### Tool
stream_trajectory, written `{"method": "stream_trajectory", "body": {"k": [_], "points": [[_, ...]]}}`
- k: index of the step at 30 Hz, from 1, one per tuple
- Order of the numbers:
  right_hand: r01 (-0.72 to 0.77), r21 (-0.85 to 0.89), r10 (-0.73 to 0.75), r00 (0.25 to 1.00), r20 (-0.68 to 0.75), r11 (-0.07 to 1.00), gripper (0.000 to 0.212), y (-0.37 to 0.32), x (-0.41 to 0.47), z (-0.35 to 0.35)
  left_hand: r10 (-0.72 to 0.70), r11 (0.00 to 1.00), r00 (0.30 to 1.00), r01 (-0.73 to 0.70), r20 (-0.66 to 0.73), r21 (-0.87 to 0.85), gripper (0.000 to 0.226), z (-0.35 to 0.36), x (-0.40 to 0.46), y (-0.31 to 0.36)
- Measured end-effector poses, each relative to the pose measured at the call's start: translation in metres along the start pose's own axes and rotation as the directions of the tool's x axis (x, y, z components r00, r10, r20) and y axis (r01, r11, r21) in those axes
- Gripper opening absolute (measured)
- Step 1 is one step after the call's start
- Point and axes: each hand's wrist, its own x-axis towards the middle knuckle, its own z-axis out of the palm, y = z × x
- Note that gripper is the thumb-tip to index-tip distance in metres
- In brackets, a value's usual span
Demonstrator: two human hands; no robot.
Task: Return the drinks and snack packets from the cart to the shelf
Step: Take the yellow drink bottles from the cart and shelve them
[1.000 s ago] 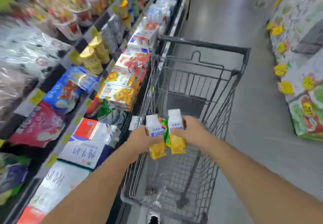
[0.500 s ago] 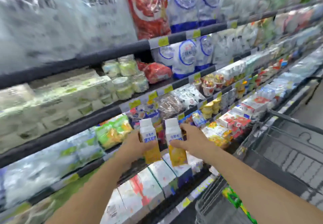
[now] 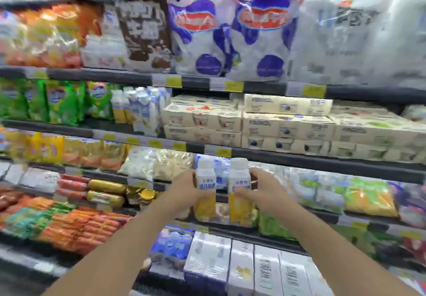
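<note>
Yellow-white drink cartons, one gripped upright in each of both hands, L (image 3: 184,192) & R (image 3: 265,192), facing shelf (image 3: 322,162)

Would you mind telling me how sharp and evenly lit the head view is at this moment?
Head view: motion blur smears the shelves, worst at the left and right edges; the two drink bottles, one in the left hand and one in the right hand, are clearest, their print still unreadable. Lighting is bright and even, without hard shadows. Wide-angle distortion bows the shelf rails.
</note>
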Motion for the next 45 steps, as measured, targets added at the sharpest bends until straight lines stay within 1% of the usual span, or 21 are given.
{"method": "stream_trajectory", "body": {"k": [2, 5, 7, 9, 12, 16, 21, 24, 29, 34, 37, 40, 45], "points": [[0.067, 0.022, -0.067, 0.997, 0.041, 0.998, 0.032, -0.038, 0.023, 0.048, -0.009, 1.0, 0.997, 0.009, -0.073, 0.002, 0.053, -0.054, 0.001, -0.031], [0.129, 0.076, -0.135, 0.988, 0.074, 0.989, 0.03, -0.087, 0.05, 0.105, -0.056, 0.998, 0.989, 0.055, -0.139, -0.01, 0.054, -0.119, -0.004, -0.065], [0.158, 0.076, -0.165, 0.981, 0.101, 0.985, 0.031, -0.113, 0.066, 0.134, -0.068, 0.998, 0.982, 0.066, -0.179, -0.019, 0.059, -0.151, -0.007, -0.08], [0.179, 0.089, -0.189, 0.973, 0.133, 0.98, 0.032, -0.133, 0.082, 0.157, -0.095, 0.994, 0.971, 0.082, -0.221, -0.066, 0.057, -0.176, -0.006, -0.095], [0.195, 0.103, -0.207, 0.97, 0.128, 0.975, 0.034, -0.155, 0.108, 0.186, -0.155, 0.984, 0.953, 0.126, -0.262, -0.125, 0.055, -0.204, 0.003, -0.111], [0.222, 0.153, -0.243, 0.961, 0.134, 0.963, 0.033, -0.174, 0.144, 0.212, -0.19, 0.978, 0.929, 0.15, -0.319, -0.144, 0.056, -0.233, 0.024, -0.123], [0.278, 0.173, -0.303, 0.942, 0.146, 0.945, 0.036, -0.205, 0.192, 0.221, -0.152, 0.987, 0.902, 0.119, -0.404, -0.104, 0.047, -0.268, 0.058, -0.111], [0.324, 0.147, -0.344, 0.929, 0.138, 0.934, 0.037, -0.22, 0.218, 0.225, -0.116, 0.993, 0.899, 0.095, -0.423, -0.069, 0.047, -0.287, 0.081, -0.099], [0.39, 0.062, -0.393, 0.917, 0.061, 0.919, 0.037, -0.239, 0.258, 0.239, -0.075, 0.997, 0.872, 0.068, -0.484, -0.032, 0.051, -0.315, 0.12, -0.092], [0.394, -0.001, -0.394, 0.919, 0.025, 0.919, 0.039, -0.256, 0.288, 0.262, -0.031, 0.999, 0.878, 0.024, -0.478, -0.022, 0.046, -0.347, 0.16, -0.091], [0.358, -0.015, -0.358, 0.934, -0.015, 0.934, 0.037, -0.267, 0.302, 0.277, 0.006, 1.0, 0.893, -0.007, -0.451, -0.001, 0.052, -0.362, 0.184, -0.096], [0.299, -0.046, -0.302, 0.951, -0.068, 0.953, 0.036, -0.277, 0.315, 0.295, 0.058, 0.998, 0.91, -0.039, -0.41, 0.053, 0.056, -0.378, 0.212, -0.105], [0.143, -0.164, -0.172, 0.969, -0.179, 0.976, 0.033, -0.288, 0.328, 0.317, 0.118, 0.992, 0.949, -0.102, -0.293, 0.069, 0.057, -0.398, 0.251, -0.117]]}}
